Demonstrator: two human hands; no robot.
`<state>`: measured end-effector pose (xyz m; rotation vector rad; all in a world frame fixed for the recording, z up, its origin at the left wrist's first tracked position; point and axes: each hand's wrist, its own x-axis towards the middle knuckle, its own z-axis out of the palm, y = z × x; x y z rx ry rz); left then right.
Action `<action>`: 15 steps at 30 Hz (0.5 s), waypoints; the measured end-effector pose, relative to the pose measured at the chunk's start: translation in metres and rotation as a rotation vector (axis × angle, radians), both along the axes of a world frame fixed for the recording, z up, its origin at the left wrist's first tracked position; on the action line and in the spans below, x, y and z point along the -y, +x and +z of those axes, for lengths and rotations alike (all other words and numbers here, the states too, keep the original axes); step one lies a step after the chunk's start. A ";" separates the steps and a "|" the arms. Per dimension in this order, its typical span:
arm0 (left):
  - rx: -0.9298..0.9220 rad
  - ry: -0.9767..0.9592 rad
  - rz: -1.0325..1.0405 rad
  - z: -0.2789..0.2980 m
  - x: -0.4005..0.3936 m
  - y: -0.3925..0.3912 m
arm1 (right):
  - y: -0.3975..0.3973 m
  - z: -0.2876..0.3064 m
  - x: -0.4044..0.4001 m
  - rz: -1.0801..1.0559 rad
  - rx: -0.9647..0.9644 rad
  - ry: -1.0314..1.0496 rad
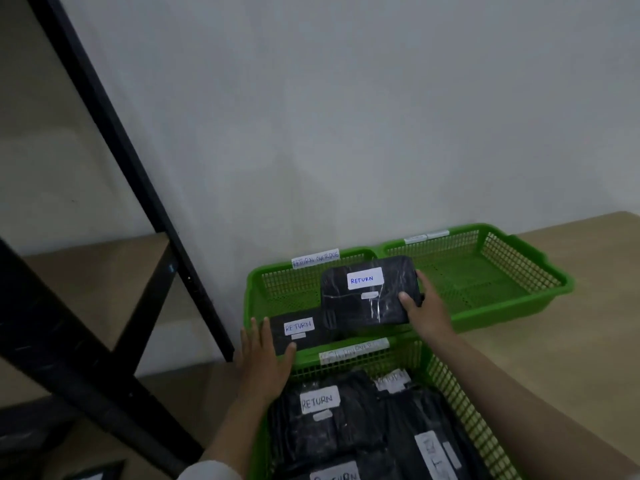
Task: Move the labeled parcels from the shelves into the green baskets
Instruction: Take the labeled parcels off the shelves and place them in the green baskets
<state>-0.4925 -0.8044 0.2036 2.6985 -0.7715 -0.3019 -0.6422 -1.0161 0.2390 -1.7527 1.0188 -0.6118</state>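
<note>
Parcel (370, 294) held at its right edge by right hand (427, 308) over basket (254, 289), left hand (265, 358) spread flat, empty; seemingly light, soft, slick wrap, best pinched at an edge.

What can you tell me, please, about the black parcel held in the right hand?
The black parcel is a flat, rounded rectangle in glossy, wrinkled plastic wrap. A white label reads RETURN in blue, with a smaller, unreadable tag below it. The right hand grips its right edge, holding it roughly level over the basket marked RETURN OVERDUE, above another labeled parcel lying inside.
</note>
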 end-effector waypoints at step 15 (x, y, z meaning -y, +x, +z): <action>-0.005 -0.081 0.213 -0.038 0.033 0.040 | 0.148 -0.053 0.024 0.122 0.030 0.013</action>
